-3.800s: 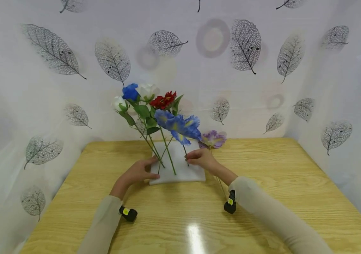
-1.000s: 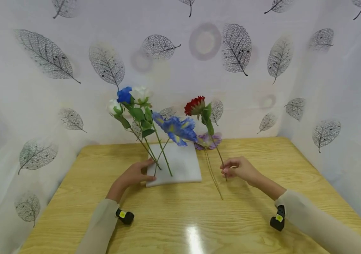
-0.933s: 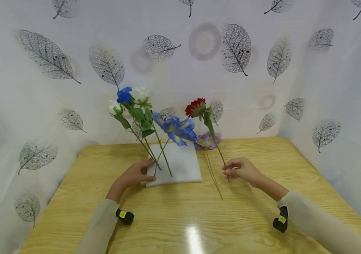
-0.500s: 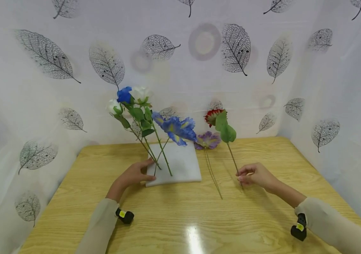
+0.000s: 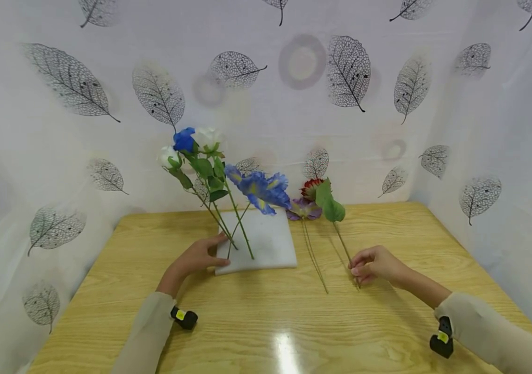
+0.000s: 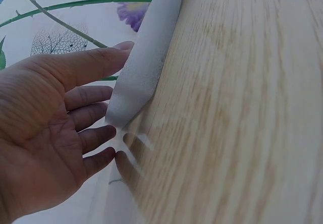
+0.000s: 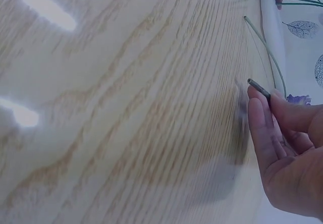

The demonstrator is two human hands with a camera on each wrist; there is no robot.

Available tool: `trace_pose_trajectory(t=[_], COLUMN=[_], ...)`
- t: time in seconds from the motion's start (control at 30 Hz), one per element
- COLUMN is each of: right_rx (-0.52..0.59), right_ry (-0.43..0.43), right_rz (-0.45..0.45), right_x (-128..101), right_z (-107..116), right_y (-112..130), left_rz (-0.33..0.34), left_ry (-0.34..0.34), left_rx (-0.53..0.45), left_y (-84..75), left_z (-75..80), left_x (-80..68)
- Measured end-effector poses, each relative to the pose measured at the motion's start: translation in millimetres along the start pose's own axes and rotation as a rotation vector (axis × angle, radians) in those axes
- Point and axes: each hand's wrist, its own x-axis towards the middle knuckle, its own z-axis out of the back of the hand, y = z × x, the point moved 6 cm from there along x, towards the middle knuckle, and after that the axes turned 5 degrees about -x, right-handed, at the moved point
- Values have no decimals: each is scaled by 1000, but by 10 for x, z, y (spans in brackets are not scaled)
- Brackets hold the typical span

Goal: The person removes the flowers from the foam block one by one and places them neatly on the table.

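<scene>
My left hand [image 5: 198,256] rests against the left edge of a white foam board [image 5: 270,244], thumb and fingers spread and nearly straight. In the left wrist view the thumb and fingertips touch the board's side [image 6: 144,57]. Upright in the board stand a blue iris-like flower [image 5: 258,189], a blue rose [image 5: 184,139] and white roses [image 5: 207,139]. My right hand [image 5: 380,267] pinches the lower stem of a red flower [image 5: 333,210] with green leaves; it slants low over the table, right of the board. The cut stem end [image 7: 258,88] pokes out past my fingertips.
A purple flower [image 5: 305,209] lies on the wooden table [image 5: 247,322] between the board and the red flower, its thin stems [image 5: 314,254] pointing toward me. A white leaf-print curtain [image 5: 266,104] hangs behind and at both sides.
The red flower came out of the board in my right hand, moved right, and is now tilted down with its head beside the purple flower. My left hand has stayed at the board.
</scene>
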Motion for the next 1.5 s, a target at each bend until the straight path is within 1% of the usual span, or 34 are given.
trace_pose_trajectory(t=[0.27,0.57,0.73,1.0,1.5], right_rx=[8,18,9,5,6], right_ry=[55,68,80,107,120], right_rz=[-24,-29,-19,-16,-35], right_x=[35,124,183,242,264], right_z=[-95,-193,-259,-352,-387], right_y=[1,38,50,71,123], left_rz=[3,-9,1,11,3], left_ry=[-1,4,2,5,5], left_rx=[-1,11,-1,-8,-22], left_y=[1,-10,-11,-7,2], left_z=[-2,-2,3,-10,6], left_x=[-4,-6,-16,12,11])
